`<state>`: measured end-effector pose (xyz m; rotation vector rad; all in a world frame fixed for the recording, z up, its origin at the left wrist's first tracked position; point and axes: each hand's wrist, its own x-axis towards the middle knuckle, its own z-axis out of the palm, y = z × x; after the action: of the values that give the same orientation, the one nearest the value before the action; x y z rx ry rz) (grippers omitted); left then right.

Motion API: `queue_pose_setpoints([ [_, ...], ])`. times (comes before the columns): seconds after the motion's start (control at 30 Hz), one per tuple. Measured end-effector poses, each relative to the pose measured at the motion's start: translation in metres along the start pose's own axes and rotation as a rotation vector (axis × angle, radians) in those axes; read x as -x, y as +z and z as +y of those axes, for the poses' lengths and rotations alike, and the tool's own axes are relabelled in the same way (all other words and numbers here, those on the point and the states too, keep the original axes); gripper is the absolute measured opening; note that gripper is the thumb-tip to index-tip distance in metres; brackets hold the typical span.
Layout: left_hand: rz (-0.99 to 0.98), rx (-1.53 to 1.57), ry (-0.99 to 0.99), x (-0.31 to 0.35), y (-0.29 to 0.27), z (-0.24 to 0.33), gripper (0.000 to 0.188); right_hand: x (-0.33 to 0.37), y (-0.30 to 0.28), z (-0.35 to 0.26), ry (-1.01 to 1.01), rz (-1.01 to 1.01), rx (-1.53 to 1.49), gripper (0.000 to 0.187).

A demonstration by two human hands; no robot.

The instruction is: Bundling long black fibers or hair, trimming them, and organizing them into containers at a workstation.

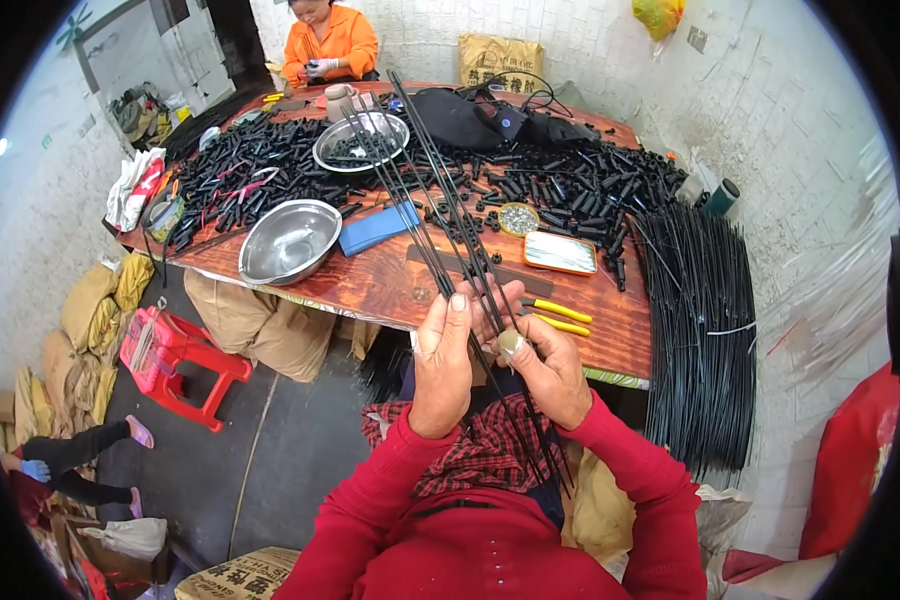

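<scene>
Both my hands grip a loose bundle of thin black rods (433, 170), which slants from my lap up over the table. My left hand (445, 360) closes round part of the bundle, its thumb pointing up along the rods. My right hand (550, 372) is closed on the other part, with a pale covering on the thumb tip. Just beyond my hands, on the near table edge, lie pliers with yellow handles (562, 315). Past them sit a rectangular tin (560, 253) with an orange rim and a round dish of small metal pieces (518, 218).
The reddish wooden table (390, 290) bears heaps of black tubular parts (260, 165), an empty steel bowl (290, 242), a filled bowl (362, 143) and a blue box (378, 229). A thick rod stack (698, 340) hangs at right. A co-worker in orange (332, 45) sits opposite; a red stool (180, 365) stands left.
</scene>
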<state>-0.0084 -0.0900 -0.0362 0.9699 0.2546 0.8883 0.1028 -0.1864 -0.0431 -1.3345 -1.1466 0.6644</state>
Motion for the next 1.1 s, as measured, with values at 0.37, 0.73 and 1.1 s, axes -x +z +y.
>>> queue_pose_setpoints([
  [0.37, -0.013, -0.027, 0.038, 0.017, 0.005, 0.012, 0.046, 0.009, 0.001, -0.007, -0.120, -0.017, 0.221, 0.034],
  [0.73, -0.006, -0.223, -0.086, 0.052, 0.022, 0.022, 0.044, 0.048, 0.011, -0.028, 0.067, -0.090, 0.321, 0.030],
  [1.1, 0.008, -0.058, -0.056, 0.065, 0.003, -0.008, 0.030, 0.046, -0.134, 0.048, 0.122, 0.004, 1.055, 0.032],
])
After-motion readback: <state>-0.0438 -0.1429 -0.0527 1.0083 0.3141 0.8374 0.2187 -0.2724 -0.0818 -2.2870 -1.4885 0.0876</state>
